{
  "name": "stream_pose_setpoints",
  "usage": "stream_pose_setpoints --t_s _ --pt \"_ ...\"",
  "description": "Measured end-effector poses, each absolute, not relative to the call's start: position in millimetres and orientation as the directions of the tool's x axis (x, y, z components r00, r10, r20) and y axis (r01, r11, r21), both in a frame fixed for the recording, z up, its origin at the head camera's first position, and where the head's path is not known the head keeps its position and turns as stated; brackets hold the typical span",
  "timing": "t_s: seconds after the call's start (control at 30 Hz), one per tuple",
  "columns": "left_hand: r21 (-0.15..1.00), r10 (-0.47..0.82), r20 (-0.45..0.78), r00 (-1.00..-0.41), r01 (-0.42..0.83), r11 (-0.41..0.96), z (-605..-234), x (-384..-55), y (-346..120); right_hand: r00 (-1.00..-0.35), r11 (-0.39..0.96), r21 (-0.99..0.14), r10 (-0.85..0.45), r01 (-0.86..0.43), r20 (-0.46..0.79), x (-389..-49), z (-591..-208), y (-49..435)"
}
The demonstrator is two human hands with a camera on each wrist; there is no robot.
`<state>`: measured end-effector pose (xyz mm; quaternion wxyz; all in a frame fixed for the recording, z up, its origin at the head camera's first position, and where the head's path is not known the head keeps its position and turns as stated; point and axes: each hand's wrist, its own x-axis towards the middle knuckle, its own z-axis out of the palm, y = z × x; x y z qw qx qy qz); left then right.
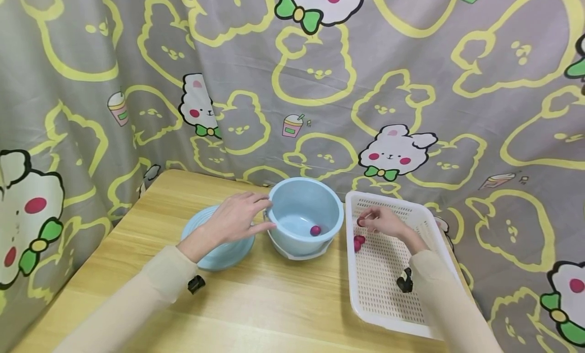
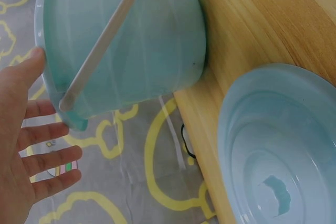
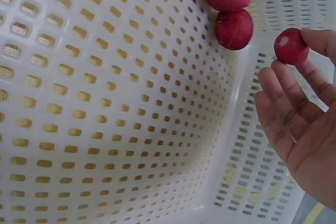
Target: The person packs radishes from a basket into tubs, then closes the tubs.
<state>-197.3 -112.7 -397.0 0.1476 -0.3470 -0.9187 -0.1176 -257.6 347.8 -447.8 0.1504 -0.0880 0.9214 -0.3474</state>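
Observation:
Between the thumb and fingers of my right hand (image 1: 386, 223) is a small round red radish (image 3: 291, 46), pinched over the far left part of a white slotted basket (image 1: 381, 287). Two more radishes (image 3: 234, 29) lie together by the basket's side wall in the right wrist view. My left hand (image 1: 238, 217) is at the left rim of a light blue bucket (image 1: 297, 203), thumb and fingers extended, the thumb tip right at the rim in the left wrist view. One radish (image 1: 315, 230) sits on the bucket's floor. A pale handle (image 2: 107, 43) hangs down across the bucket's outer wall.
A light blue round basin (image 2: 315, 103) stands left of the bucket, partly under my left forearm in the head view. Everything rests on a wooden table (image 1: 260, 302). A patterned grey curtain (image 1: 247, 68) hangs close behind the table and along its sides.

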Motion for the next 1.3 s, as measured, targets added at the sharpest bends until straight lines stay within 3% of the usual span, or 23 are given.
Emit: stream_pose_setpoints --t_s 0.63,1.3 --pt "0.108 0.605 0.357 -0.712 0.675 0.730 -398 -197 -113 -0.967 0.666 -0.739 -0.241 -0.102 -0.084 -243 -413 347" --pt "0.115 0.610 0.356 -0.708 0.681 0.724 -396 -196 -112 -0.945 0.639 -0.717 -0.317 -0.278 0.084 -222 -364 309"
